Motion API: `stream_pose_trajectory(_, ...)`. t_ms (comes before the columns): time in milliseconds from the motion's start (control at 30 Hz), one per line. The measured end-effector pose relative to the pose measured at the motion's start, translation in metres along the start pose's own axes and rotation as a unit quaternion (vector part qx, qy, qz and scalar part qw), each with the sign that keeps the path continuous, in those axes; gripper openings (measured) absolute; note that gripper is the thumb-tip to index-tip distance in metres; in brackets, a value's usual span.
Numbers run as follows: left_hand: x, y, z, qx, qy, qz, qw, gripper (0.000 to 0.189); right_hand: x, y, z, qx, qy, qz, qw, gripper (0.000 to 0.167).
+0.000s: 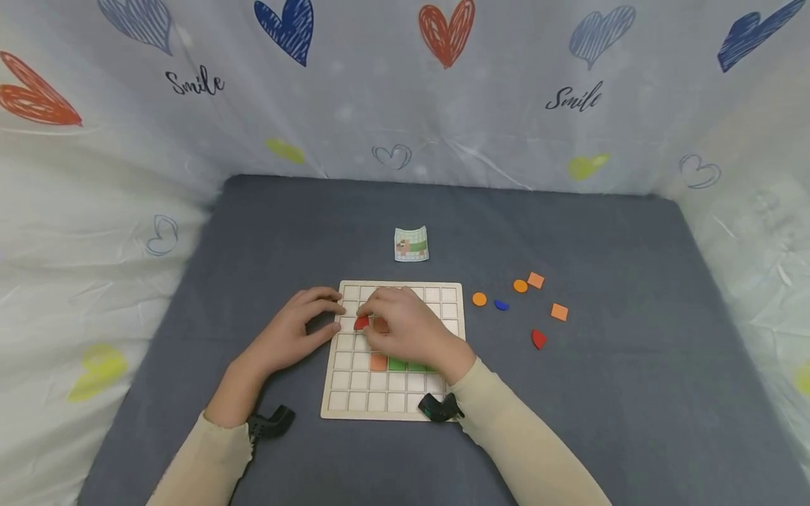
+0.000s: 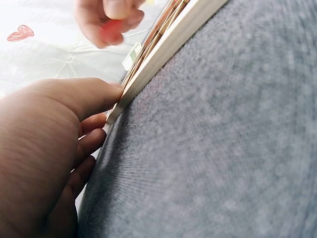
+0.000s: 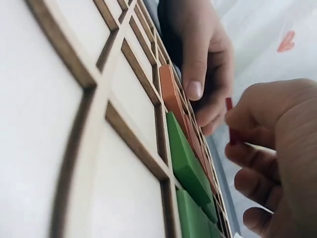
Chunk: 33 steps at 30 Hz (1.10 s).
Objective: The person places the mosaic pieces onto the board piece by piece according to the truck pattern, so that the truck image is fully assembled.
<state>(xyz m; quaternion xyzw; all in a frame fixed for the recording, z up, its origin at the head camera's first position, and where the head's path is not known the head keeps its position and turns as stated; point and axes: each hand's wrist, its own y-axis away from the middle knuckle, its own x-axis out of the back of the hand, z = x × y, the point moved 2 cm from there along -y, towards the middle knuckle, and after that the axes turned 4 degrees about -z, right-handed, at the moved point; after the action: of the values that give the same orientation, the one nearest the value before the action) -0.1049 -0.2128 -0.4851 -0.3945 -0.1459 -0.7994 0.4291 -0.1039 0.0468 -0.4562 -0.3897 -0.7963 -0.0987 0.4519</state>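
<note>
A wooden grid board (image 1: 357,400) lies on the dark grey cloth. Over its upper left part, my right hand (image 1: 408,327) pinches a small red wedge-shaped piece (image 1: 361,322) between thumb and fingers. The right wrist view shows that red piece (image 3: 229,121) held edge-on, above the board surface. My left hand (image 1: 294,327) rests at the board's left edge, fingers loosely extended, the thumb (image 2: 101,94) touching the rim. Green pieces (image 1: 398,365) and an orange square (image 1: 378,362) sit in grid cells; my right hand hides other cells.
Right of the board lie two orange discs (image 1: 479,299), two orange squares (image 1: 560,312), a blue half-disc (image 1: 502,305) and another red wedge (image 1: 538,339). A small picture card (image 1: 411,244) lies behind the board. A white curtain (image 1: 354,105) printed with hearts hangs behind the table.
</note>
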Motion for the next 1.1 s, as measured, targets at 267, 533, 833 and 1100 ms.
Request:
stream_pose_trajectory(267, -0.002, -0.001, 0.003, -0.001, -0.001, -0.002, 1.0, 0.029, -0.011, 0.004, 0.01, -0.001, 0.037, 0.003, 0.9993, 0.021)
stream_pose_trajectory(533, -0.002, -0.003, 0.004, 0.002, 0.0, -0.001, 1.0, 0.028, -0.012, 0.002, 0.012, -0.001, 0.042, 0.006, 0.9991, 0.019)
stream_pose_trajectory(833, -0.003, -0.001, 0.003, 0.002, 0.001, 0.0, 1.0, 0.028, -0.016, 0.002, 0.013, -0.014, 0.028, -0.012, 0.9994, 0.017)
stream_pose_trajectory(1100, -0.001, 0.0, 0.003, 0.002, -0.004, 0.001, 1.0, 0.027, -0.016, -0.001, 0.014, -0.004, 0.018, -0.005, 0.9998, 0.016)
